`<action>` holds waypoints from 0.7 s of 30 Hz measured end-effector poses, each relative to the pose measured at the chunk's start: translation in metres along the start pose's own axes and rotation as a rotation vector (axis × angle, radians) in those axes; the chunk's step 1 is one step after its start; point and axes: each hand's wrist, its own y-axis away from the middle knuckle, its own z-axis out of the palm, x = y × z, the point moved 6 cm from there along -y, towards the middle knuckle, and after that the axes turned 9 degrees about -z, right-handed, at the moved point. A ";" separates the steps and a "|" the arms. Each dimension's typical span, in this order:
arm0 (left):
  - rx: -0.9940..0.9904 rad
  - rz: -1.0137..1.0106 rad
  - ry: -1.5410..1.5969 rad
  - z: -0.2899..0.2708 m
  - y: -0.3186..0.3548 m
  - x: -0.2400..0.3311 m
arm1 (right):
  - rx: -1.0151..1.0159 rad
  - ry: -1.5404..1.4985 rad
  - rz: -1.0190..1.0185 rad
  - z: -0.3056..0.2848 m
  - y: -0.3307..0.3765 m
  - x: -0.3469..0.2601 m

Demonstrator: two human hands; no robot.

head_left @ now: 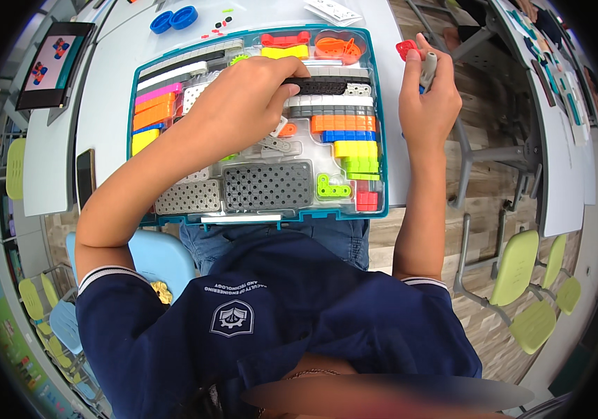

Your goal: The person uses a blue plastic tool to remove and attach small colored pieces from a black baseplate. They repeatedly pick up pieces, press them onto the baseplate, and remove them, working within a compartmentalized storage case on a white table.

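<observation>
An organiser tray (383,140) with a teal rim lies before me, filled with plastic building-kit pieces sorted by colour. My left hand (264,87) reaches over its upper middle, thumb and index finger closed around the end of a black perforated beam (323,86) lying in its compartment. Beyond the tray's right side, my right hand (430,101) is raised and closed on a small build. A red perforated piece (406,49) and a grey piece (428,68) show between its fingers, with a bit of blue below. The palm hides the rest of that build.
Blue wheel-like rings (173,19), tiny red and black parts (221,28) and white paper (332,11) lie behind the tray. A tablet (54,64) stands at left, near a dark phone (86,178). Green chairs (515,269) and another table (564,202) are to the right.
</observation>
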 end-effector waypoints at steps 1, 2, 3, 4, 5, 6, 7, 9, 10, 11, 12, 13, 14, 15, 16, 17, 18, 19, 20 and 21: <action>0.005 0.006 -0.009 0.000 0.000 0.000 | -0.002 0.000 -0.006 0.000 0.000 -0.002; 0.009 -0.006 -0.007 0.000 -0.001 0.000 | 0.003 -0.001 -0.021 -0.001 0.000 -0.004; 0.016 -0.014 -0.003 0.000 -0.001 -0.001 | 0.007 -0.001 -0.036 -0.002 -0.001 -0.006; 0.021 -0.022 0.003 0.000 -0.001 -0.001 | -0.009 0.001 -0.019 -0.002 0.000 -0.006; 0.018 -0.017 0.012 0.000 -0.002 0.000 | -0.025 0.002 -0.001 -0.002 0.000 -0.006; 0.015 -0.012 0.023 -0.001 -0.002 0.000 | -0.036 0.006 0.010 -0.001 0.000 -0.006; 0.010 -0.005 0.037 -0.001 -0.003 0.000 | -0.042 0.002 0.012 -0.001 0.000 -0.006; 0.014 0.008 0.019 -0.002 -0.003 -0.001 | -0.044 0.001 0.005 0.000 0.001 -0.006; 0.017 0.017 0.007 -0.003 -0.003 0.000 | -0.034 0.003 -0.018 0.000 0.001 -0.007; -0.001 0.004 0.009 -0.002 -0.003 -0.001 | -0.026 0.004 -0.042 0.000 0.001 -0.008; -0.015 -0.007 0.008 -0.001 -0.003 -0.002 | -0.018 0.007 -0.062 0.000 0.001 -0.008; -0.021 -0.013 0.005 -0.001 -0.003 -0.002 | -0.026 0.007 -0.058 0.001 0.001 -0.008; -0.013 -0.024 -0.003 -0.002 -0.003 -0.003 | -0.032 0.007 -0.052 0.002 0.002 -0.007; 0.000 -0.029 -0.010 -0.003 -0.003 -0.002 | -0.035 0.009 -0.044 0.003 0.002 -0.007; 0.002 -0.047 -0.017 -0.003 -0.004 -0.001 | -0.039 0.007 -0.043 0.003 0.002 -0.006; 0.002 -0.041 0.001 -0.005 -0.003 0.000 | -0.044 0.006 -0.040 0.003 0.003 -0.006; -0.010 -0.047 0.020 -0.006 -0.003 0.000 | -0.047 0.007 -0.041 0.003 0.003 -0.006; -0.022 -0.059 0.042 -0.007 -0.003 0.001 | -0.047 0.010 -0.040 0.003 0.003 -0.005; -0.047 -0.066 0.063 -0.007 -0.003 0.001 | -0.045 0.014 -0.043 0.003 0.003 -0.005; -0.073 -0.081 0.089 -0.005 -0.001 0.002 | -0.043 0.019 -0.044 0.003 0.003 -0.005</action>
